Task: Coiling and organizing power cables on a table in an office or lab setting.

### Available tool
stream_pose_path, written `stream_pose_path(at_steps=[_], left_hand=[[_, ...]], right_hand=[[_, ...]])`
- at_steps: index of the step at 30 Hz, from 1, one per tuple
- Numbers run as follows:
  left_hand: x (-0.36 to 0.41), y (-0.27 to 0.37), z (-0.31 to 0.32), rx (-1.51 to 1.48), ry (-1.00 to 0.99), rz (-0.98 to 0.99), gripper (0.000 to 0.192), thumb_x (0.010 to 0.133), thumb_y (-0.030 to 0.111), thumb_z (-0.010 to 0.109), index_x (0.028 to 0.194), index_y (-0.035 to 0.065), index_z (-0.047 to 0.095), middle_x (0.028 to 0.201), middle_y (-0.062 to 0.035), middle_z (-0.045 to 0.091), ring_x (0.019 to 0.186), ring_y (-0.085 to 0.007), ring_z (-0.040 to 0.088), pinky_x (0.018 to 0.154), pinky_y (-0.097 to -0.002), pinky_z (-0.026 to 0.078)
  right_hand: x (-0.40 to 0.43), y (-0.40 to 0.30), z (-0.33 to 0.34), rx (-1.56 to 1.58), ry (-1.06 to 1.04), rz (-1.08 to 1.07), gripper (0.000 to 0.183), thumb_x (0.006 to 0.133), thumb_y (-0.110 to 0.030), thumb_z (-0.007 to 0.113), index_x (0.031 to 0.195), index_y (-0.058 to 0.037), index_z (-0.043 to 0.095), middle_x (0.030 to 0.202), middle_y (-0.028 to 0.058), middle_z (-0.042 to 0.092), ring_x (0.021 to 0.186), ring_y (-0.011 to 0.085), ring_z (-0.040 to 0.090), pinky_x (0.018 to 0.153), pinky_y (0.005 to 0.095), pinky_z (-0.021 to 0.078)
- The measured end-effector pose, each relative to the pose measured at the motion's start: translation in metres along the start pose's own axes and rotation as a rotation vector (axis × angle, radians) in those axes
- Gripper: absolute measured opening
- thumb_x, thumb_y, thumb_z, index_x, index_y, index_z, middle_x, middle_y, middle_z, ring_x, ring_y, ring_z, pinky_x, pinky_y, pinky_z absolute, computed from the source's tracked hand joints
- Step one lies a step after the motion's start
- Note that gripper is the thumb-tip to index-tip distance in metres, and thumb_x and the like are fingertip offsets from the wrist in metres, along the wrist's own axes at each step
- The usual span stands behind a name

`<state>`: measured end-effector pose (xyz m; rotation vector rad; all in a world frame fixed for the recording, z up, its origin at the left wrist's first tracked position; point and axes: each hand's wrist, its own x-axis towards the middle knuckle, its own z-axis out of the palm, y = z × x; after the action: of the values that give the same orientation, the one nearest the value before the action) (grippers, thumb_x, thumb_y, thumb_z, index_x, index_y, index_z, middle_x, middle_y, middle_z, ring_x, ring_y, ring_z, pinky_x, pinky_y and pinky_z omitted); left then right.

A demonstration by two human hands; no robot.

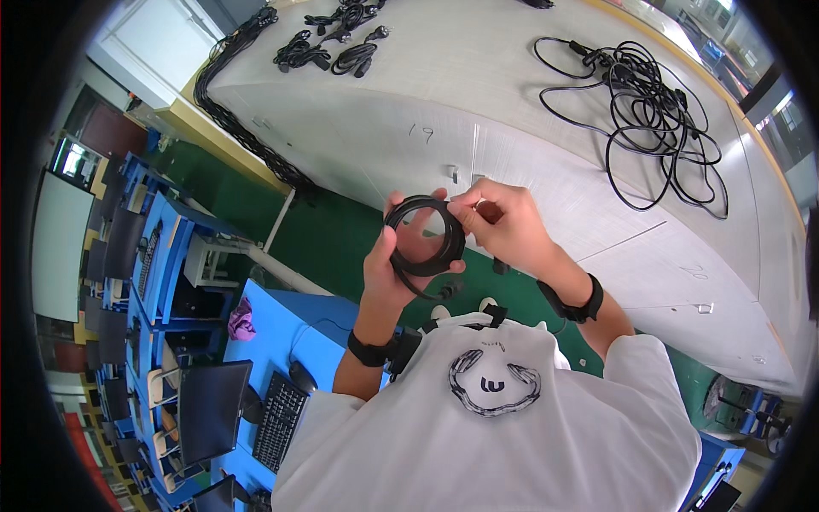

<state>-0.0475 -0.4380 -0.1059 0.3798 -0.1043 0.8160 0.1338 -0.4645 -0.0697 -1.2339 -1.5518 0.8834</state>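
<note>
My left hand holds a round coil of black power cable from below and behind, fingers spread around its rim. A plug end hangs at the coil's lower edge. With thumb and index finger, my right hand pinches at the coil's upper right side; a black connector dangles beneath this hand. On the metal cabinet top ahead lie several bundled power cables at left and a loose tangle of black cables at right.
The pale metal cabinet spans the front. Long black cables run over its left edge to the green floor. A blue desk at lower left bears a keyboard, a mouse, a monitor and a purple crumpled item.
</note>
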Motion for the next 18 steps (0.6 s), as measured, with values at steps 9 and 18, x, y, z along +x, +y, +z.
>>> stream_pose_path(at_steps=[9, 18], left_hand=[[-0.001, 0.015, 0.008, 0.129, 0.181, 0.097, 0.046, 0.075, 0.007, 0.048, 0.117, 0.0256, 0.045, 0.137, -0.0159, 0.033, 0.11, -0.0449, 0.048, 0.067, -0.0507, 0.049], [-0.008, 0.056, 0.05, 0.423, 0.034, 0.135, 0.051, 0.067, 0.008, 0.044, 0.116, 0.0215, 0.04, 0.125, -0.0192, 0.036, 0.107, -0.051, 0.046, 0.061, -0.0518, 0.051]], right_hand=[[-0.004, 0.002, 0.003, -0.145, -0.063, -0.302, 0.029, 0.079, -0.004, 0.066, 0.106, -0.0059, 0.058, 0.098, 0.0114, 0.059, 0.07, 0.0249, 0.061, 0.062, 0.0316, 0.0515], [-0.007, 0.085, 0.033, -0.271, -0.13, -0.306, 0.034, 0.083, -0.007, 0.063, 0.115, -0.005, 0.051, 0.087, 0.0126, 0.064, 0.08, 0.0277, 0.064, 0.07, 0.0357, 0.0518]])
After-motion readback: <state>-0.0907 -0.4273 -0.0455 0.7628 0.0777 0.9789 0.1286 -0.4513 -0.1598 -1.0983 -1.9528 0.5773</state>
